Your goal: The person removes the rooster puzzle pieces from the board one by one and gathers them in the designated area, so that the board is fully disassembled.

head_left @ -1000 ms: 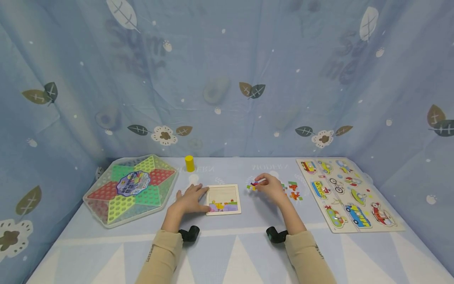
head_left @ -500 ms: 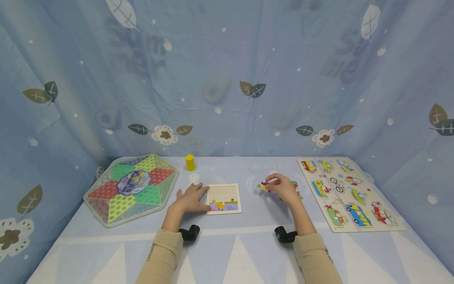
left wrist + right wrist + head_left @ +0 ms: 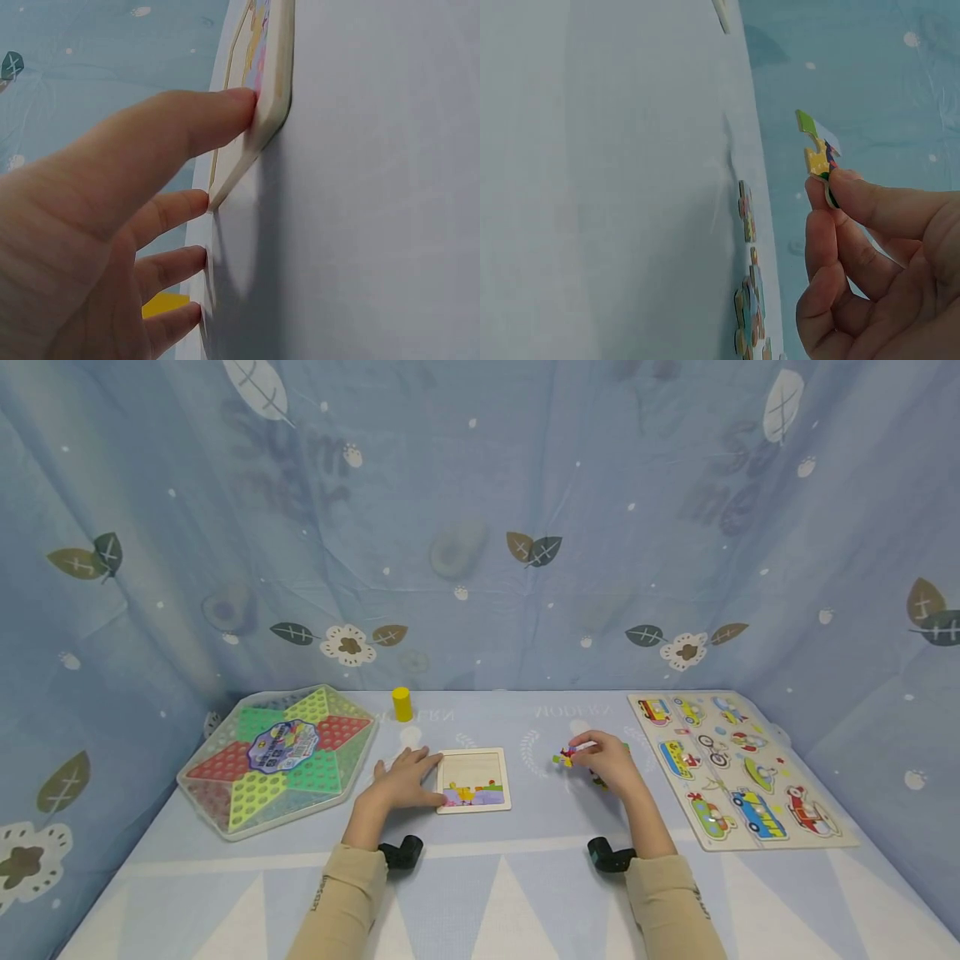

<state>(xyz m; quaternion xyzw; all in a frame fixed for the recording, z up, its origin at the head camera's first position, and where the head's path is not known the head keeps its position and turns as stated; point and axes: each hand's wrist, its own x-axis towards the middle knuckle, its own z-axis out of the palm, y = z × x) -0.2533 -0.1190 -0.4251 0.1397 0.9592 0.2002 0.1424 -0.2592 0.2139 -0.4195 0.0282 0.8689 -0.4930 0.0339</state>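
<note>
In the head view, my left hand (image 3: 401, 783) lies at the left side of a small wooden puzzle tray (image 3: 468, 767). Its thumb rests on the tray's lower left edge, seen closely in the left wrist view, and the index fingertip touches a corner; the fingers are fairly straight. Colourful assembled pieces (image 3: 474, 795) fill the tray's lower part, with bare wood above. My right hand (image 3: 611, 762) pinches a jigsaw piece (image 3: 817, 159), yellow, green and dark, between thumb and index finger above the table. Several loose jigsaw pieces (image 3: 748, 311) lie below, mostly hidden by that hand in the head view.
A hexagonal Chinese checkers board (image 3: 281, 752) under a clear cover lies at the left. A yellow cylinder (image 3: 402, 704) stands at the back. On the right is a wooden vehicle puzzle board (image 3: 738, 777). A patterned curtain (image 3: 480, 568) rises behind the table.
My right hand has moved to the right, away from the tray, carrying the pinched jigsaw piece over the loose pieces. My left hand and the tray have stayed in place.
</note>
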